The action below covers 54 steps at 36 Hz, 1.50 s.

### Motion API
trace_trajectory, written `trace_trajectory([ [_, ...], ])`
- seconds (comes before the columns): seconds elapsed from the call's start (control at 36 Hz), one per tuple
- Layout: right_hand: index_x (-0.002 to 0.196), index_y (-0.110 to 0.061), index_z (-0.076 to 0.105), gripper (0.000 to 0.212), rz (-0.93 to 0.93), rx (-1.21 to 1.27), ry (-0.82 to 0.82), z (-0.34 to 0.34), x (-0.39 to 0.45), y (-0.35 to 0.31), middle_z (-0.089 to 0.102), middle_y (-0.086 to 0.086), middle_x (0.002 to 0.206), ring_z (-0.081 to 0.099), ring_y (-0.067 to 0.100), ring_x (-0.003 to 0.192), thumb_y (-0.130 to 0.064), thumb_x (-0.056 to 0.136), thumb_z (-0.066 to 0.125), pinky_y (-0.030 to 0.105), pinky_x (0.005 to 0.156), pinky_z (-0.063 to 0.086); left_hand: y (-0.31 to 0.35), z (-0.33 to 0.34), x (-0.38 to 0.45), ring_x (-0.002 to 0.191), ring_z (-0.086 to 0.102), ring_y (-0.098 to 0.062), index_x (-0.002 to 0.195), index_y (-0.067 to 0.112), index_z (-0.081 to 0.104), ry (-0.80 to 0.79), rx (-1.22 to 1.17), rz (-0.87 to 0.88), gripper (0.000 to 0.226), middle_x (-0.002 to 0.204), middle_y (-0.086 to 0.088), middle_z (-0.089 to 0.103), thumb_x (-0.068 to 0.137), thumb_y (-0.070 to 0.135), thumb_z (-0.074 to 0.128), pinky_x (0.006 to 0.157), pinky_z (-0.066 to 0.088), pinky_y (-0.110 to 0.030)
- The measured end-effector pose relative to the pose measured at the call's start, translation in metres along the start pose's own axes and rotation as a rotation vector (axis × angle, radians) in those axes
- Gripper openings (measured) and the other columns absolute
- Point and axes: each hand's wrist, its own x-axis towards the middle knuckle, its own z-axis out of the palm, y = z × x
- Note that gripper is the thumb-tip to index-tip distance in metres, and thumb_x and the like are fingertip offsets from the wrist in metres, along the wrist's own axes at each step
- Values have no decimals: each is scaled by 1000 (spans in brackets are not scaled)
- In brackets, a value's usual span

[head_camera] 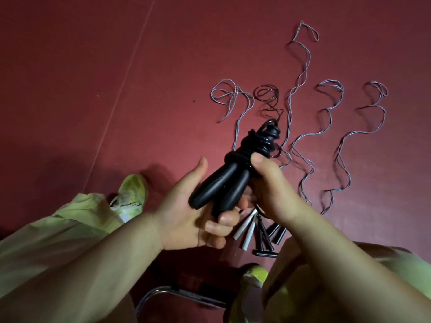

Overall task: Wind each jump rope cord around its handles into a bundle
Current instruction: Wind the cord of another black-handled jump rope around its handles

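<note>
A black jump rope (219,183) is held up in mid-frame, its two handles side by side and its black cord (258,142) coiled around their upper ends. My left hand (193,213) grips the lower ends of the handles, thumb raised. My right hand (268,183) holds the coiled part, thumb pressing on the cord. Several other jump ropes lie on the red floor with grey-blue cords (300,141) stretched out in wavy lines. Their handles, white ones (245,227) and dark ones (265,238), lie clustered below my hands.
The dark red floor (93,78) has a thin pale line running diagonally across it. My yellow-green shoes (133,190) and light trouser legs fill the lower corners. A metal chair-leg tube (163,292) curves at the bottom centre.
</note>
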Motion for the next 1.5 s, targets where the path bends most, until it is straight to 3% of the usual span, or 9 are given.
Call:
trace_trajectory([
  [0.11, 89, -5, 56, 72, -6, -184, 111, 3, 1, -5, 37, 13, 64, 31, 23, 57, -71, 64, 41, 27, 48, 26, 7, 7, -2, 45, 23, -8, 83, 12, 64, 141, -6, -22, 75, 59, 2, 48, 80, 78, 29, 48, 32, -22],
  [0.19, 70, -9, 46, 58, 36, -259, 138, 2, 1, -8, 30, 9, 58, 27, 17, 48, -66, 79, 41, 22, 42, 24, 11, 10, -1, 52, 12, -11, 83, 11, 60, 278, 83, -14, 74, 58, 1, 46, 80, 75, 23, 47, 22, -23],
  [0.56, 66, -9, 58, 70, 259, -423, 251, 1, 3, 2, 49, 4, 48, 54, 22, 46, -66, 92, 27, 30, 57, 44, 10, 7, 9, 41, 39, -9, 89, 11, 64, 906, 809, 179, 60, 59, -1, 58, 96, 55, 26, 48, 33, -24],
  [0.67, 71, -9, 59, 74, 304, -326, 211, 4, 4, 6, 49, 4, 49, 55, 25, 47, -77, 78, 28, 33, 60, 44, 9, 1, 9, 56, 50, -7, 69, 15, 57, 1010, 1202, 144, 54, 63, 3, 54, 96, 52, 29, 57, 37, -23],
  [0.78, 75, -9, 58, 71, 356, -263, 189, 4, 5, 7, 39, -5, 45, 40, 16, 41, -73, 84, 29, 26, 50, 43, 9, -2, 10, 88, 55, -21, 91, 16, 60, 1092, 1331, 94, 48, 86, 1, 59, 91, 58, 37, 70, 37, -29],
  [1.03, 45, -23, 55, 60, 167, -288, 346, 7, 5, 3, 29, -13, 38, 25, 9, 37, -60, 91, 46, 28, 50, 19, 8, -1, 8, 77, 56, -8, 95, 25, 56, 1120, 1259, 190, 46, 85, 9, 58, 72, 64, 55, 63, 40, -29],
  [1.19, 52, -24, 48, 39, -16, -330, 310, 7, 1, 4, 34, -13, 42, 31, 2, 39, -58, 72, 47, 25, 51, 24, 8, 0, 4, 68, 60, -8, 88, 18, 63, 730, 801, 194, 50, 72, 8, 65, 63, 61, 71, 70, 50, -32],
  [1.39, 50, -19, 64, 36, -34, 148, 49, 0, -7, 9, 47, -9, 39, 43, 0, 35, -54, 39, 65, 10, 39, 34, -3, 3, -1, 93, 66, -31, 111, 1, 60, -208, -31, -98, 88, 111, -21, 63, 68, 78, 56, 81, 55, -44],
  [1.5, 50, -12, 66, 40, -49, 160, 22, -1, -7, 7, 51, -5, 38, 45, 3, 29, -50, 58, 58, 11, 35, 35, -8, 13, -3, 82, 65, -34, 117, -7, 49, -387, -261, -23, 75, 98, -26, 63, 84, 60, 55, 71, 55, -42],
])
